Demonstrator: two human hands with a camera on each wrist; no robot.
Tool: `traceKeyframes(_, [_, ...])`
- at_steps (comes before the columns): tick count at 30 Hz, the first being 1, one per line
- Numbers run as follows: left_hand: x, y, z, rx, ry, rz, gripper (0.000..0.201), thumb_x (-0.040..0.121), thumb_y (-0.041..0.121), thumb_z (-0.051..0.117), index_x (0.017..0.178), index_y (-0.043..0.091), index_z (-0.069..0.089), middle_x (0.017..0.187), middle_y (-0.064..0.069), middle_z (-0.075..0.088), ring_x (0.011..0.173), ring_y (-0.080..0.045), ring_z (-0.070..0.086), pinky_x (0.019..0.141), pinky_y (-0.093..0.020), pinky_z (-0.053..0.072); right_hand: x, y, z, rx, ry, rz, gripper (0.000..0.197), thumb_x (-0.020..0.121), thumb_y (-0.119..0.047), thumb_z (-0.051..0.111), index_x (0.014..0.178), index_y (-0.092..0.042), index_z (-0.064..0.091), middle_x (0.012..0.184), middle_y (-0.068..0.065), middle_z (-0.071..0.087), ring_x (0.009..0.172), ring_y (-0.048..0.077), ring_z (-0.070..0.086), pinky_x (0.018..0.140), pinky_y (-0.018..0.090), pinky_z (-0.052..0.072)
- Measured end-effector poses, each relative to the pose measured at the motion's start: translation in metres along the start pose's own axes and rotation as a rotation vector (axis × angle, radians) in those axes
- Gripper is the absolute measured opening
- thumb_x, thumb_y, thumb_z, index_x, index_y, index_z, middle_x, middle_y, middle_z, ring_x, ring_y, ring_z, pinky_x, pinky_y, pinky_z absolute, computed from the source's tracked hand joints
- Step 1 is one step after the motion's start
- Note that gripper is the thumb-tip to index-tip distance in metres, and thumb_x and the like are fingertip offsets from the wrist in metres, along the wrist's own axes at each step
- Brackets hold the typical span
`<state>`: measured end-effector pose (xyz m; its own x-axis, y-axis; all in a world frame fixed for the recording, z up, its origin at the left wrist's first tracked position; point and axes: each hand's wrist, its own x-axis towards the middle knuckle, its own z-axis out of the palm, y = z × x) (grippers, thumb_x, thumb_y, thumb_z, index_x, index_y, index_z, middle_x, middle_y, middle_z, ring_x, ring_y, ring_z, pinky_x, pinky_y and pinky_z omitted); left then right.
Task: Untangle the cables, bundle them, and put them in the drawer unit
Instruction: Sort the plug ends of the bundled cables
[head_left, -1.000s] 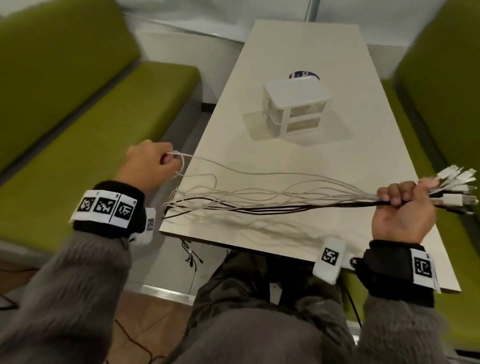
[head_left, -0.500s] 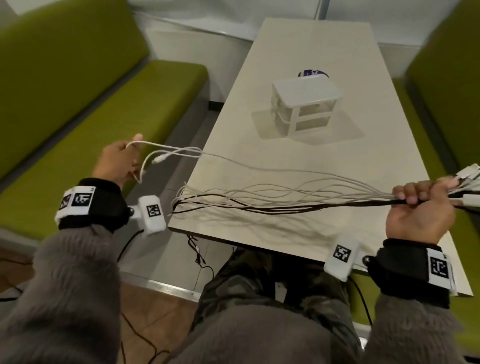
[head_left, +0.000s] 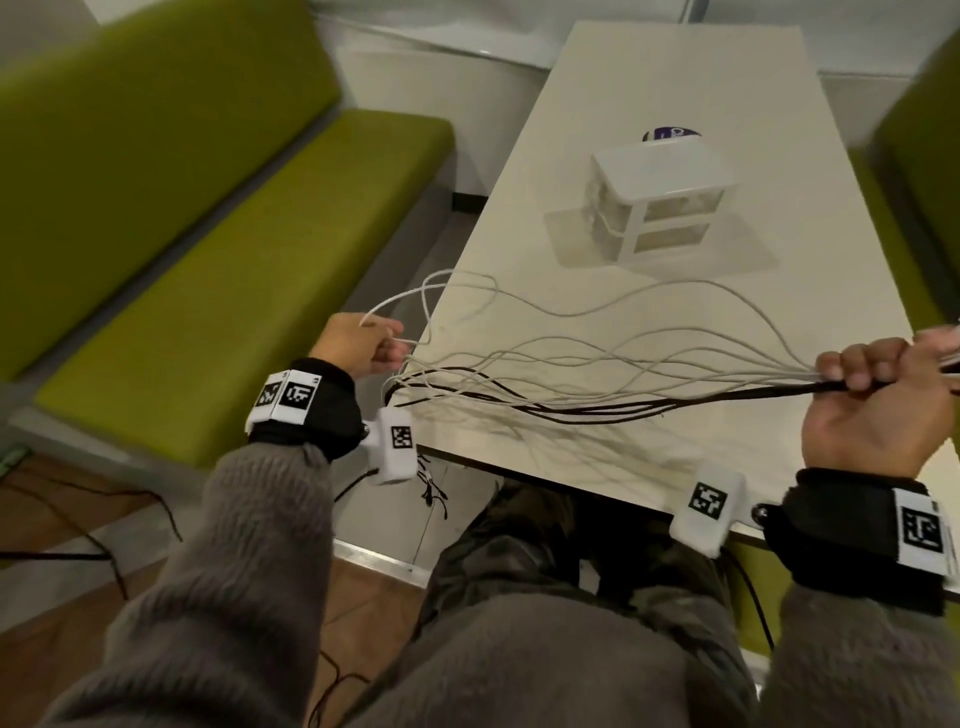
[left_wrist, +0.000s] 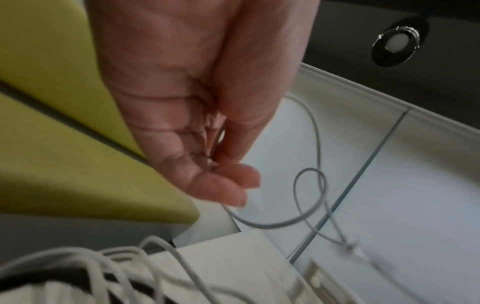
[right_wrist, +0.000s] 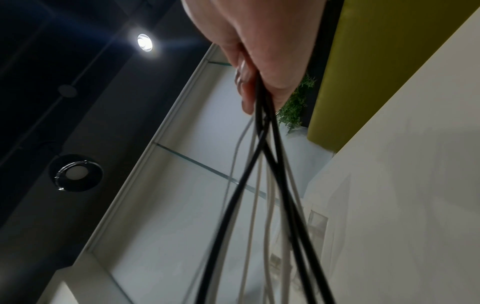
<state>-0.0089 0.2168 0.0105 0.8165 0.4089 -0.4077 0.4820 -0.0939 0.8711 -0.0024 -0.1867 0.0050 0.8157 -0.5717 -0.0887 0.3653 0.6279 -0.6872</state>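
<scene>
Several white and black cables (head_left: 597, 384) (right_wrist: 262, 185) stretch across the near part of the white table (head_left: 675, 78). My right hand (head_left: 872, 405) (right_wrist: 259, 51) grips their gathered ends in a fist at the table's right edge. My left hand (head_left: 363, 345) (left_wrist: 207, 123) hovers just off the table's left edge and pinches one white cable (head_left: 410, 299) (left_wrist: 306, 205), which loops up beside it. The other free ends spill over the front left corner. A small white drawer unit (head_left: 660, 202), its two drawers pushed in, stands at the table's middle.
Green bench seats (head_left: 208, 249) flank the table on both sides. A purple-topped round object (head_left: 672, 134) peeks out behind the drawer unit. Thin dark wires (head_left: 78, 519) trail on the floor at the left. My lap is under the near edge.
My left hand swung out to the left with a white cable, then came back toward the table's corner. That cable now loops slack. My right hand kept its grip on the bundle.
</scene>
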Motion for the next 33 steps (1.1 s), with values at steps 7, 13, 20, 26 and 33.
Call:
traceKeyframes(7, [-0.003, -0.006, -0.004, -0.844, 0.005, -0.241, 0.023, 0.094, 0.003, 0.039, 0.074, 0.004, 0.049, 0.055, -0.001, 0.049, 0.033, -0.004, 0.041, 0.040, -0.013, 0.043, -0.013, -0.003, 0.011, 0.018, 0.021, 0.017, 0.022, 0.100, -0.019, 0.044, 0.079, -0.019, 0.045, 0.053, -0.008, 0.031, 0.047, 0.010, 0.027, 0.048, 0.022, 0.031])
traceKeyframes(13, [0.009, -0.030, -0.023, -0.981, 0.084, -0.181, 0.025, 0.095, 0.028, 0.050, 0.102, 0.004, 0.054, 0.112, -0.013, 0.061, 0.111, -0.021, 0.059, 0.090, -0.039, 0.051, -0.023, 0.000, 0.018, -0.001, 0.000, 0.004, 0.022, 0.100, -0.023, 0.046, 0.079, -0.020, 0.046, 0.053, -0.007, 0.029, 0.048, 0.010, 0.025, 0.048, 0.023, 0.030])
traceKeyframes(20, [0.029, -0.070, -0.020, 0.450, 0.412, 0.344, 0.062, 0.071, 0.066, 0.063, 0.111, 0.020, 0.053, 0.126, -0.014, 0.052, 0.126, -0.032, 0.038, 0.104, -0.042, 0.027, -0.026, -0.009, 0.018, 0.006, 0.025, 0.006, 0.028, 0.100, -0.026, 0.047, 0.073, -0.020, 0.047, 0.052, -0.007, 0.029, 0.047, 0.010, 0.026, 0.047, 0.022, 0.030])
traceKeyframes(26, [0.033, -0.075, -0.029, 0.954, 0.367, 0.426, 0.093, 0.067, 0.022, 0.080, 0.143, 0.032, 0.027, 0.154, -0.005, 0.019, 0.143, -0.034, 0.005, 0.108, -0.065, -0.003, -0.028, -0.011, 0.019, 0.008, 0.045, 0.025, 0.030, 0.101, -0.028, 0.046, 0.073, -0.017, 0.042, 0.051, -0.006, 0.030, 0.046, 0.010, 0.027, 0.046, 0.022, 0.031])
traceKeyframes(33, [0.046, -0.076, -0.024, 1.067, 0.042, 0.160, 0.091, 0.081, -0.005, 0.054, 0.148, 0.033, 0.006, 0.137, -0.017, 0.048, 0.124, -0.036, 0.045, 0.104, -0.053, 0.035, -0.028, -0.013, 0.020, 0.015, 0.025, 0.028, 0.027, 0.102, -0.025, 0.044, 0.076, -0.017, 0.044, 0.053, -0.005, 0.029, 0.047, 0.010, 0.026, 0.047, 0.022, 0.030])
